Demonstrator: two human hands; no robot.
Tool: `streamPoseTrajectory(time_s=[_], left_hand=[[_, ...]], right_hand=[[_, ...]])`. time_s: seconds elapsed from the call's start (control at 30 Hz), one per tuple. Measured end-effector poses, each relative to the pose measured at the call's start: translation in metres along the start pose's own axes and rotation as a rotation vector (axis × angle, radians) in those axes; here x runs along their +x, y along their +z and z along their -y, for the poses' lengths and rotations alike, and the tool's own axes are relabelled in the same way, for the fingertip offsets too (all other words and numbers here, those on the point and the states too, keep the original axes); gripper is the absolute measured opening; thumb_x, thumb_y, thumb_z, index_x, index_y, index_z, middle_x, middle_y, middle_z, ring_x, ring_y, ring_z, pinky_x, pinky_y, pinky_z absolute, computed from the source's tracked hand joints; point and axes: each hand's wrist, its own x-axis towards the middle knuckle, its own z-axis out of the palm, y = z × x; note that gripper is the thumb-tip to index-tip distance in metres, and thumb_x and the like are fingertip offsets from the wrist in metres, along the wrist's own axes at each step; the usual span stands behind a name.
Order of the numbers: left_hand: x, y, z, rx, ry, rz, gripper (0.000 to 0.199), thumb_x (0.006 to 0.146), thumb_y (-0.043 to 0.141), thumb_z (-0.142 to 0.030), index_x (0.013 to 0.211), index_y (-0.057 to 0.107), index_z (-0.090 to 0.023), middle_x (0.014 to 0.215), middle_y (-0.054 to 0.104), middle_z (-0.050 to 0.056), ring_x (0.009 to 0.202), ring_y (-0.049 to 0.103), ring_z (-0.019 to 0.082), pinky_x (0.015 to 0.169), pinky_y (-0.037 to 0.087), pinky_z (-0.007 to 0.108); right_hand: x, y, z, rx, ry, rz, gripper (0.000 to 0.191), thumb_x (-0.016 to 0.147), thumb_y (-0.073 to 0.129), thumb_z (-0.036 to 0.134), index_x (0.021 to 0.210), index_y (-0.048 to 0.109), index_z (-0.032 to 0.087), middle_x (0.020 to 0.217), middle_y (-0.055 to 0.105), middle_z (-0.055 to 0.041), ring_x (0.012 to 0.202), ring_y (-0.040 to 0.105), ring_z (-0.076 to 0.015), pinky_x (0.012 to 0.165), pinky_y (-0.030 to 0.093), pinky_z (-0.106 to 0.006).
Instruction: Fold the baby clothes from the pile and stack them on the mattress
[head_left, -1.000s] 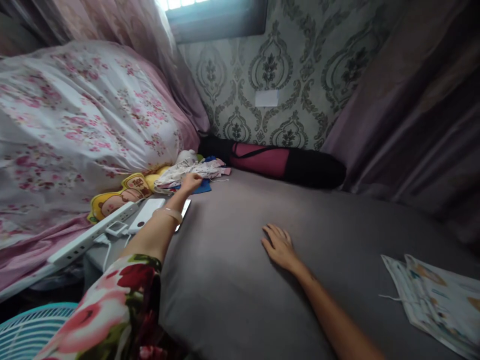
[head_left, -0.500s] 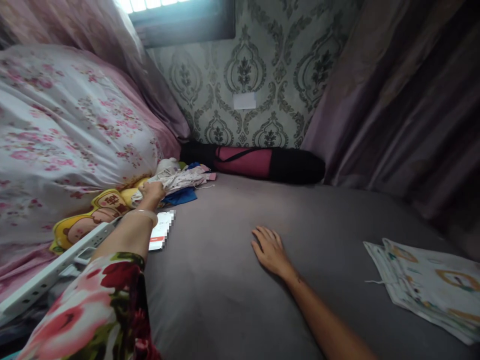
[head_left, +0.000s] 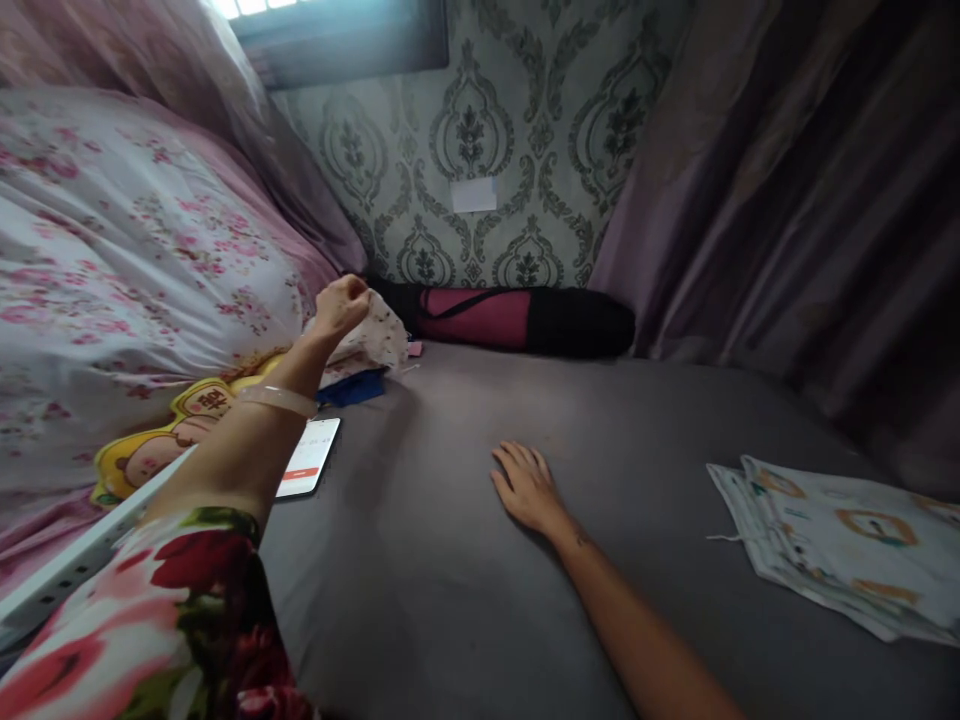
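Note:
My left hand (head_left: 342,305) is closed on a white patterned cloth (head_left: 379,335), raised over a small pile at the left. A blue cloth (head_left: 352,388) lies beneath it. My right hand (head_left: 526,487) rests palm down on the grey sheet (head_left: 442,560), fingers a little apart, holding nothing. Below my left wrist, a phone (head_left: 311,458) with a lit screen lies on the sheet, partly covered by my forearm.
A black and dark pink long bag (head_left: 480,318) lies against the wall. Folded printed cloths (head_left: 840,545) are stacked at the right. Yellow cartoon cushions (head_left: 157,455), a white power strip (head_left: 71,580) and floral bedding (head_left: 150,250) stand at the left.
My left hand has risen from the pile, lifting the white patterned cloth with it. My right hand stays flat on the sheet. The view has shifted slightly.

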Motion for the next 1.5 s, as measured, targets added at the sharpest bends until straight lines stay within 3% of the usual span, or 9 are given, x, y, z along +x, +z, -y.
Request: streamPoseTrajectory(time_s=[0.2,0.4,0.47,0.57,0.73,0.93,1.13,1.37,1.5], left_hand=[[0.007,0.026,-0.083,-0.337,-0.018,-0.116,0.011,0.083,0.058,-0.019,0.093,0.059,-0.014,0.069,0.055,-0.002,0.075,0.056,0.012,0.073,0.044,0.027],[-0.028,0.051,-0.155,-0.900,-0.103,0.024,0.020,0.075,0.061,-0.016,0.095,0.059,-0.016,0.066,0.054,-0.002,0.066,0.061,0.012,0.064,0.051,0.025],[-0.049,0.057,-0.174,-0.999,-0.084,0.094,0.018,0.074,0.060,-0.015,0.092,0.061,-0.014,0.073,0.059,0.002,0.070,0.063,0.013,0.068,0.055,0.027],[-0.082,0.067,-0.197,-1.094,-0.072,0.141,0.025,0.072,0.058,-0.013,0.097,0.062,-0.012,0.080,0.062,0.004,0.077,0.065,0.014,0.075,0.057,0.031],[-0.129,0.083,-0.219,-1.138,-0.006,0.100,0.040,0.073,0.058,-0.013,0.113,0.060,-0.016,0.084,0.061,0.002,0.083,0.064,0.013,0.082,0.056,0.032],[-0.159,0.078,-0.214,-0.992,0.112,0.032,0.044,0.077,0.057,-0.014,0.120,0.058,-0.023,0.094,0.060,0.002,0.092,0.063,0.015,0.082,0.054,0.029],[-0.162,0.054,-0.161,-0.575,0.230,-0.092,0.032,0.083,0.056,-0.021,0.115,0.063,-0.023,0.103,0.062,0.004,0.090,0.062,0.016,0.081,0.052,0.027],[-0.182,0.043,-0.110,-0.214,0.230,0.194,0.019,0.082,0.062,-0.038,0.084,0.072,-0.022,0.083,0.060,0.004,0.079,0.057,0.017,0.074,0.049,0.030],[-0.193,0.042,-0.103,-0.346,0.175,0.466,0.030,0.081,0.061,-0.048,0.078,0.071,-0.020,0.089,0.061,0.005,0.085,0.057,0.017,0.071,0.048,0.027]], right_hand=[[0.003,-0.002,-0.003,0.272,0.030,-0.173,0.038,0.094,0.039,0.031,0.126,0.056,0.019,0.130,0.059,-0.0122,0.124,0.052,-0.0231,0.108,0.034,-0.044],[0.008,-0.055,0.000,0.603,0.332,-0.879,0.034,0.097,0.029,0.042,0.104,0.054,0.020,0.101,0.062,-0.0106,0.097,0.057,-0.0208,0.089,0.045,-0.038],[0.005,-0.076,0.006,0.612,0.319,-0.999,0.029,0.097,0.033,0.043,0.104,0.050,0.021,0.102,0.058,-0.0092,0.095,0.055,-0.0196,0.087,0.045,-0.037],[-0.001,-0.095,0.021,0.589,0.206,-1.010,0.026,0.094,0.044,0.041,0.112,0.045,0.022,0.111,0.052,-0.0093,0.093,0.054,-0.0180,0.085,0.047,-0.036],[-0.005,-0.096,0.044,0.379,0.084,-0.987,0.046,0.082,0.064,0.039,0.118,0.041,0.024,0.118,0.046,-0.0111,0.105,0.050,-0.0235,0.089,0.047,-0.045],[-0.005,-0.102,0.040,0.439,0.102,-0.928,0.023,0.087,0.055,0.030,0.109,0.051,0.024,0.106,0.057,-0.0074,0.101,0.055,-0.0210,0.089,0.048,-0.041],[-0.011,-0.141,0.018,0.842,0.159,-0.630,0.026,0.081,0.066,0.040,0.098,0.061,0.021,0.087,0.069,-0.0020,0.077,0.064,-0.0155,0.071,0.052,-0.030],[-0.026,-0.187,0.006,0.806,0.104,-0.272,0.026,0.080,0.067,0.044,0.085,0.068,0.018,0.077,0.068,-0.0006,0.067,0.060,-0.0118,0.059,0.047,-0.024],[-0.030,-0.207,0.004,0.673,0.105,-0.197,0.029,0.080,0.065,0.047,0.079,0.069,0.018,0.070,0.065,0.0007,0.061,0.056,-0.0108,0.054,0.043,-0.023]])
